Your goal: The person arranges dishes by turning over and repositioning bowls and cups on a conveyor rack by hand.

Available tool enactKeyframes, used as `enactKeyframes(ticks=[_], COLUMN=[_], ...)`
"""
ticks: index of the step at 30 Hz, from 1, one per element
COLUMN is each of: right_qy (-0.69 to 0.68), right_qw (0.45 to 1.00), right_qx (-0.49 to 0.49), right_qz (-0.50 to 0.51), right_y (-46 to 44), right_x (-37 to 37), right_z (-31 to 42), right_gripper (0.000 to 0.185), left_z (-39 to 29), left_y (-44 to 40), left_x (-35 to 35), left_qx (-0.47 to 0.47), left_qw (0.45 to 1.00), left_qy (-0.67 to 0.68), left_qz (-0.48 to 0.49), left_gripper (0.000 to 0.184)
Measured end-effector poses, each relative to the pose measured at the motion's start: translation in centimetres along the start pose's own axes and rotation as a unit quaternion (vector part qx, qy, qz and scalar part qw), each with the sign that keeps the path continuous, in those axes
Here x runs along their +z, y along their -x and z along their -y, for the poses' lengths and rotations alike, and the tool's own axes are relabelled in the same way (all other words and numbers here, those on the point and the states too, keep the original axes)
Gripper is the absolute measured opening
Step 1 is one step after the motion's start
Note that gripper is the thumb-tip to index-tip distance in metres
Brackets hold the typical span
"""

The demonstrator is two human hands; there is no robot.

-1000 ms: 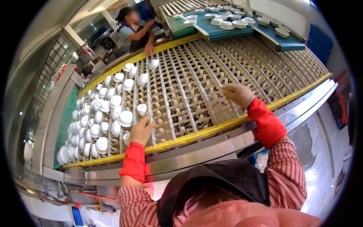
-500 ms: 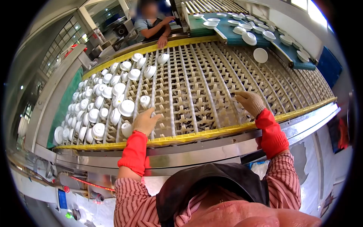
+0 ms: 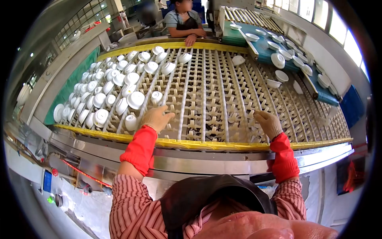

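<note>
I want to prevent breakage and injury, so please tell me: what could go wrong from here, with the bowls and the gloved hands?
Bowls could chip: two white bowls lie close together on the peg bed, just below the edge of the green belt, where more could drop onto them.
The right hand is close to the pegs; if the bed moves, a glove might catch.
The left hand could knock the small bowl beside it.

Holds left hand (image 3: 158,118) near white bowls (image 3: 135,100) on the pegged conveyor's (image 3: 203,85) left side, right hand (image 3: 269,122) above pegs (image 3: 254,104) by the yellow near edge (image 3: 215,146).
</note>
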State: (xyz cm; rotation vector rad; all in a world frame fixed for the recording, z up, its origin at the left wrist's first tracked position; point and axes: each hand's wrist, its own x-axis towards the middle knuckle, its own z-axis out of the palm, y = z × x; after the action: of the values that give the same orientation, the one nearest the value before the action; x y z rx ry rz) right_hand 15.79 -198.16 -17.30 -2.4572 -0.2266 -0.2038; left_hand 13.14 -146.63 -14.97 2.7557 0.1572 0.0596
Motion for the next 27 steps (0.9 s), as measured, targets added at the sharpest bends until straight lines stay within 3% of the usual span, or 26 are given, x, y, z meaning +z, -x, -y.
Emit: enactKeyframes(ticks=[8, 16, 27], right_qy=[-0.049, -0.048, -0.122], right_qw=[0.998, 0.998, 0.992], right_qx=[0.017, 0.034, 0.039], right_qz=[0.022, 0.010, 0.020], right_y=[-0.1, -0.1, 0.2], right_x=[-0.4, -0.4, -1.0], right_z=[-0.6, -1.0, -2.6], right_gripper=[0.040, 0.042, 0.039], left_z=[-2.5, -2.1, -5.3], left_y=[1.0, 0.0, 0.6], left_x=[-0.8, 1.1, 0.3], left_qx=[-0.014, 0.043, 0.024], left_qw=[0.999, 0.993, 0.998], left_qy=[0.005, 0.016, 0.025], left_qz=[-0.040, -0.112, -0.048], left_gripper=[0.061, 0.058, 0.061])
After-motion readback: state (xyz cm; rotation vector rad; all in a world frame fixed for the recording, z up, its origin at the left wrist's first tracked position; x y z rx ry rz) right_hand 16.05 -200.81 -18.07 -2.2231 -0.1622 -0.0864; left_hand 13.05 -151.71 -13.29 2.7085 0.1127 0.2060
